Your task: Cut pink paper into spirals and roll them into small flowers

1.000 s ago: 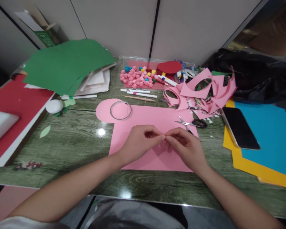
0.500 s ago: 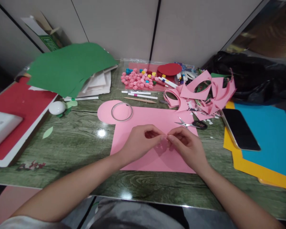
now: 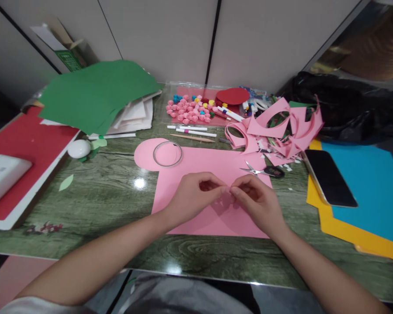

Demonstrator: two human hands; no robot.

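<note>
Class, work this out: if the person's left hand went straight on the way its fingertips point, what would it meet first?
Probably the right hand, whose fingertips face those of the left hand over the pink paper; depth, and any tiny thing between them, is hard to tell.

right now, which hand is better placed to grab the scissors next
Probably the right hand: it is nearer the black-handled scissors, whose visible handle lies on its side. The left hand is farther away.
</note>
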